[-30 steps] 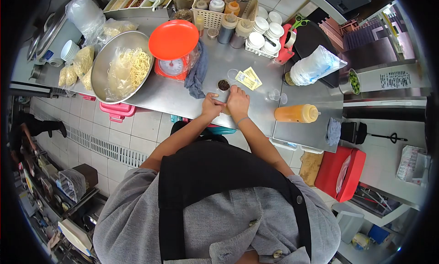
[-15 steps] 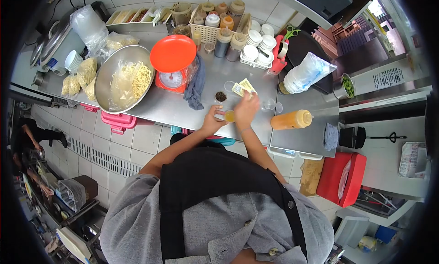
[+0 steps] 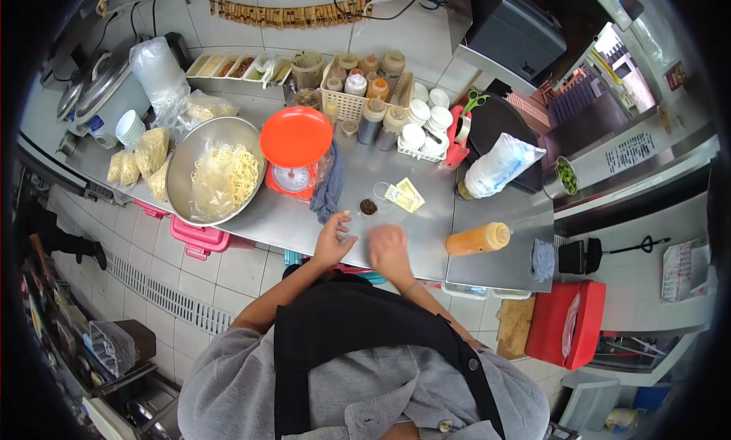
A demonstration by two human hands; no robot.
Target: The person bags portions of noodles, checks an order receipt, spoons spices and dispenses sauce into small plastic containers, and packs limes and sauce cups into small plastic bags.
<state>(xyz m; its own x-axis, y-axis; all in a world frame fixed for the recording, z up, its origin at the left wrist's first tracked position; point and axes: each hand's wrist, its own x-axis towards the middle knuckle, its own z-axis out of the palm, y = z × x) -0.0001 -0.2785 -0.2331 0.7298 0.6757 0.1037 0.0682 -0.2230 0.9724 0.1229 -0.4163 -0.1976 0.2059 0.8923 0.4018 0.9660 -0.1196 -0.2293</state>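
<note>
My left hand (image 3: 333, 240) hovers at the front edge of the steel counter, fingers apart and nothing visible in it. Close by on the right, my right hand (image 3: 390, 249) is smeared by motion, so its fingers and anything in them cannot be made out. Just beyond both hands sits a small cup of dark flakes (image 3: 368, 207). Behind it lie a clear round lid (image 3: 381, 189) and two pale printed packets (image 3: 406, 195), partly overlapping. An orange-yellow squeeze bottle (image 3: 478, 240) lies on its side to the right.
To the left stand a large steel bowl of noodles (image 3: 177, 173) and a red kitchen scale (image 3: 295, 139) beside a blue cloth (image 3: 327, 190). Behind are a basket of sauce bottles (image 3: 333, 105) and stacked white lids (image 3: 415, 112). A red bin (image 3: 586, 326) stands right of the counter.
Both hands have drawn apart and back toward my body. The small yellow-filled cup they held is no longer visible, nor are the clear round pieces at right. My view has tilted upward.
</note>
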